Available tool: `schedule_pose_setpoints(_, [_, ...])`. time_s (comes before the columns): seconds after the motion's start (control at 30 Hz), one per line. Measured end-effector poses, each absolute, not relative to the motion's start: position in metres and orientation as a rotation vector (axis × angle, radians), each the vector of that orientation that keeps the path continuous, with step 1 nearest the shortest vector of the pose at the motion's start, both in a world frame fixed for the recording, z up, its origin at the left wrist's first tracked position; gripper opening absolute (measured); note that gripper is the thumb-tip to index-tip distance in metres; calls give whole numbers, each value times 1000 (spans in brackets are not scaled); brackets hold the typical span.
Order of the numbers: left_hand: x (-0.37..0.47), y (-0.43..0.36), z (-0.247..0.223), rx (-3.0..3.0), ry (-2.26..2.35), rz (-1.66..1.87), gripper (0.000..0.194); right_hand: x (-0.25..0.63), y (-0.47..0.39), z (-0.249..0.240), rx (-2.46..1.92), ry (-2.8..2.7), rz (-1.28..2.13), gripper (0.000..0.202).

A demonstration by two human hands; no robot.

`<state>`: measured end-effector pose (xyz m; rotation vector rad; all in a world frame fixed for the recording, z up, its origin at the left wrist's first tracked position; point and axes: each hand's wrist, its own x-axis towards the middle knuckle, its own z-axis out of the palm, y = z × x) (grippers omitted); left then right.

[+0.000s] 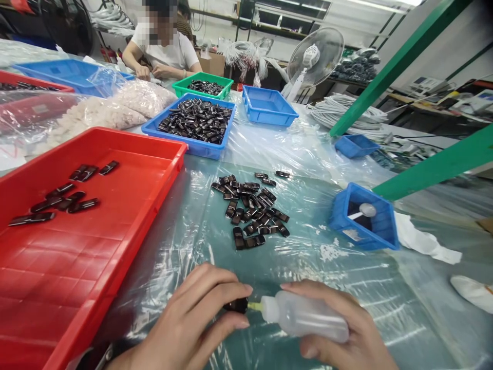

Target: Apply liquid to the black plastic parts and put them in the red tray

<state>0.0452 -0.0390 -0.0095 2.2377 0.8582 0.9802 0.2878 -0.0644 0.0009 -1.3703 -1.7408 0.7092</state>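
Between the thumb and fingers of my left hand is a small black plastic casing, mostly covered by the fingers. My right hand is closed around a translucent squeeze bottle lying on its side. The bottle's yellowish nozzle tip points left and meets the end of the casing; whether it goes inside, I cannot tell. Just beyond my hands, a loose pile of similar black casings lies on the plastic-covered table.
On the left stands a red tray with several black casings. Behind the pile are a full blue tray, a green tray and another blue tray. A small blue bin sits right, near green posts. A person sits opposite.
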Motion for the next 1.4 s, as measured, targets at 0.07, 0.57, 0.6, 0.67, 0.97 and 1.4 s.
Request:
schedule_pose_setpoints(0.07, [45,-39,-10,2238,844,998,18,289,-65,1,-1399,-1756,657,33])
schedule_pose_setpoints(0.57, [44,-40,-12,2207,842,1022,18,290,-66,5,-1426,-1880,644,29])
schedule_pose_setpoints(0.6, [44,-40,-12,2206,841,1032,17,290,-67,4,-1432,-1870,652,29])
schedule_pose_setpoints(0.67, [45,-41,-13,2188,845,1042,18,289,-69,3,-1463,-1813,656,30])
schedule_pose_setpoints(0.97, [49,-42,-22,1856,1011,977,23,296,-65,4,-1376,-1918,682,34])
schedule_pose_setpoints(1.4, [46,-41,-13,2008,930,850,26,299,-62,6,-1334,-1960,741,45])
